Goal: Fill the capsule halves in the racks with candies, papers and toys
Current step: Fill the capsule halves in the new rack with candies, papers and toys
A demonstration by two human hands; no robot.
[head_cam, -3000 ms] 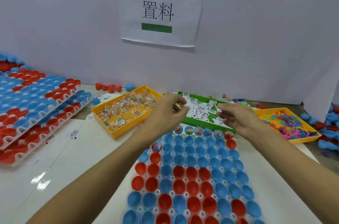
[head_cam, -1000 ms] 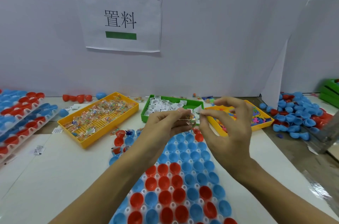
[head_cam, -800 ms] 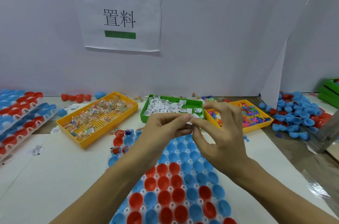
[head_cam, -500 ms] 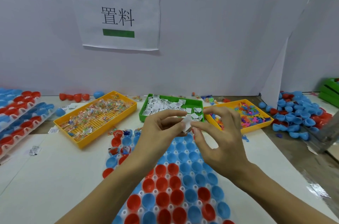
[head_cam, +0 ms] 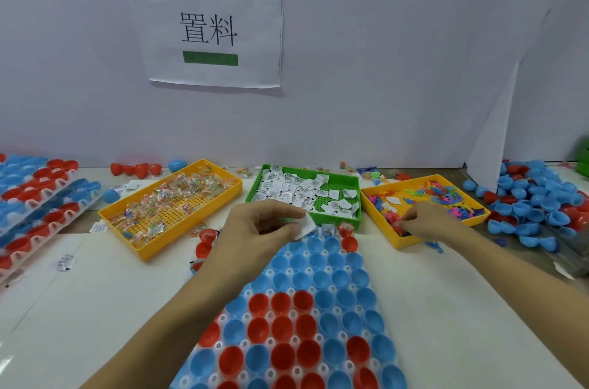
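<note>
Far left on the tabletop (head_cam: 95,309): stacked racks (head_cam: 35,197) of red and blue capsule halves. Next along, a yellow tray (head_cam: 140,248) of wrapped candies (head_cam: 172,197), angled toward the wall. At centre, left hand (head_cam: 258,229) curled, thumb and fingers pinching a small white paper (head_cam: 306,226) just above the far end of the near rack (head_cam: 296,309); blue and red halves (head_cam: 280,328) packed across that rack, most in the near rows showing bare insides, a few at the far edge already holding bits. Behind the hand, a green tray (head_cam: 358,216) strewn with folded papers (head_cam: 296,191). To its right, a second yellow tray (head_cam: 401,242) of bright plastic toys (head_cam: 443,194), right hand (head_cam: 424,221) reaching into its near corner, fingers bent down onto the pieces; whether anything is gripped, cannot tell. Far right, a loose heap of mostly blue halves (head_cam: 535,207) against the white partition. On the wall above, a taped paper sign (head_cam: 210,28) with two printed characters.
</note>
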